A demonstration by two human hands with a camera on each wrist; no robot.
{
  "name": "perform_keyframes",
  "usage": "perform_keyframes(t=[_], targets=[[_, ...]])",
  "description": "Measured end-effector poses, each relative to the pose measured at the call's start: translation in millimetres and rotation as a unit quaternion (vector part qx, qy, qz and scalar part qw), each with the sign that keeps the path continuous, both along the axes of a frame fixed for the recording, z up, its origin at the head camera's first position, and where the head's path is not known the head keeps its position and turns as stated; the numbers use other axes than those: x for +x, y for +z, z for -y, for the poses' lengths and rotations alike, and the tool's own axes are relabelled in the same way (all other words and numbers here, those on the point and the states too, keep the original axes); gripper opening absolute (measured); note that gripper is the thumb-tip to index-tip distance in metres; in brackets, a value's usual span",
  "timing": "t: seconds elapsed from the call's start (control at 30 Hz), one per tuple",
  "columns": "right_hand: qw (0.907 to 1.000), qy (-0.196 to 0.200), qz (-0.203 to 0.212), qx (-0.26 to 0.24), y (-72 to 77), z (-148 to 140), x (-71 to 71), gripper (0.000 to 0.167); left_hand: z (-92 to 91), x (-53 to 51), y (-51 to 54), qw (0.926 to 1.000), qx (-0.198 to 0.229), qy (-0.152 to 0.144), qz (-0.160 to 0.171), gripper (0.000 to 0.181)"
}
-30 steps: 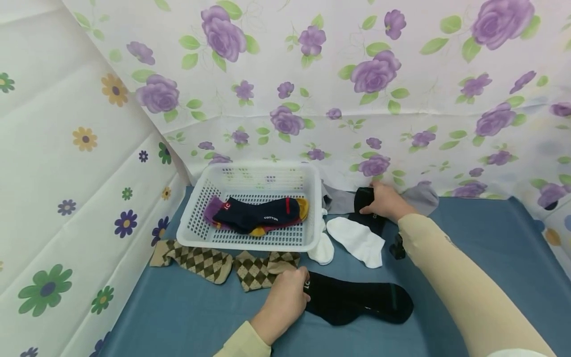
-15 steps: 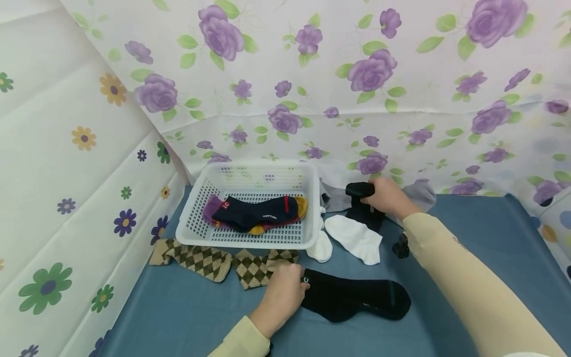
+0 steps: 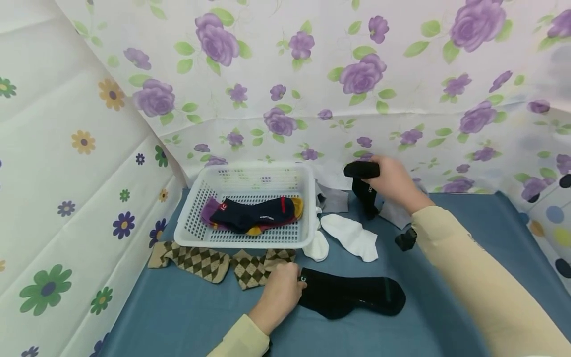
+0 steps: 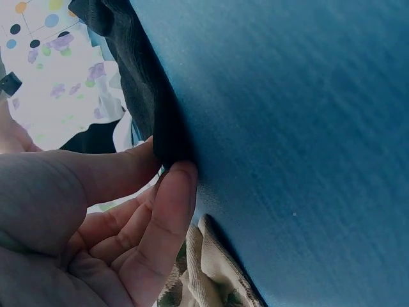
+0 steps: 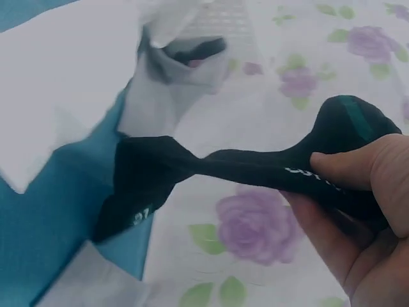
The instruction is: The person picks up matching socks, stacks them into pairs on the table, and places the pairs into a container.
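My left hand [image 3: 278,295] pinches the cuff of a black sock [image 3: 348,295] that lies flat on the blue surface; the left wrist view shows thumb and finger closed on its edge [image 4: 144,96]. At the back, my right hand [image 3: 394,181] holds up a second black sock [image 5: 255,169], gripped near the toe end with the green stripe, its cuff hanging down. Beneath and beside that hanging sock are grey socks [image 3: 334,200]. A white sock [image 3: 350,235] lies between the two hands, and another white sock [image 3: 317,246] sits against the basket.
A white perforated basket [image 3: 245,244] stands at the back left with a navy sock [image 3: 252,215] on top of purple and yellow ones. Brown argyle socks [image 3: 200,262] lie along its front. Flowered cloth walls [image 3: 285,99] rise behind and at the left.
My right hand has lifted the black sock off the surface, its cuff now dangling. My left hand keeps its pinch on the other black sock. The head view has shifted slightly.
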State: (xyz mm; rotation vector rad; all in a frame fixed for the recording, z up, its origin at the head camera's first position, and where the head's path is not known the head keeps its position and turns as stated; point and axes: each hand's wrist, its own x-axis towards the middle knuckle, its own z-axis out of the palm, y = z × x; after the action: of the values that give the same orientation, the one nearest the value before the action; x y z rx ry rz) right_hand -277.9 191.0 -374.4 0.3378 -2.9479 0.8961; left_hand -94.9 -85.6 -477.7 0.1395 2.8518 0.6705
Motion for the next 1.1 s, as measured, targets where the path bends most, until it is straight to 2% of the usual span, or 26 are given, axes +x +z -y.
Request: perform_keyframes(t=[0.23, 0.4, 0.53, 0.6, 0.67, 0.73, 0.87, 0.97, 1.1], targets=[[0.9957, -0.035, -0.058, -0.063, 13.8, -8, 11.4, 0.017, -0.2, 1.2, -1.6, 1.0000, -0.001, -0.002, -0.001, 0.036], [0.9920, -0.024, -0.090, -0.086, 27.4, -9, 32.4, 0.011, -0.3, 2.1, 0.6, 0.9999, -0.011, -0.005, -0.008, 0.032], [0.9904, 0.009, -0.111, -0.081, 36.1, -5, 56.7, 0.003, -1.5, 4.7, 8.2, 0.9979, -0.041, -0.015, -0.047, 0.020], [0.9904, 0.029, -0.114, -0.073, 38.8, -2, 69.6, 0.006, -2.7, 6.0, 15.1, 0.9959, -0.041, -0.019, -0.079, 0.018], [0.9909, 0.046, -0.108, -0.065, 39.3, 2, 82.9, 0.014, -4.8, 7.1, 23.7, 0.9933, -0.010, -0.025, -0.112, 0.019], [0.9908, 0.068, -0.101, -0.060, 38.3, 7, 96.2, 0.022, -7.2, 8.5, 33.1, 0.9890, 0.038, -0.035, -0.139, 0.025], [0.9877, 0.113, -0.091, -0.059, 33.2, 18, 120.4, 0.037, -14.5, 9.1, 50.0, 0.9732, 0.129, -0.047, -0.185, 0.052], [0.9835, 0.143, -0.089, -0.064, 30.5, 28, 135.0, 0.041, -20.9, 7.5, 59.5, 0.9595, 0.168, -0.046, -0.221, 0.067], [0.9771, 0.178, -0.081, -0.083, 30.0, 40, 148.4, 0.045, -28.2, 3.4, 67.1, 0.9460, 0.204, -0.058, -0.245, 0.078]])
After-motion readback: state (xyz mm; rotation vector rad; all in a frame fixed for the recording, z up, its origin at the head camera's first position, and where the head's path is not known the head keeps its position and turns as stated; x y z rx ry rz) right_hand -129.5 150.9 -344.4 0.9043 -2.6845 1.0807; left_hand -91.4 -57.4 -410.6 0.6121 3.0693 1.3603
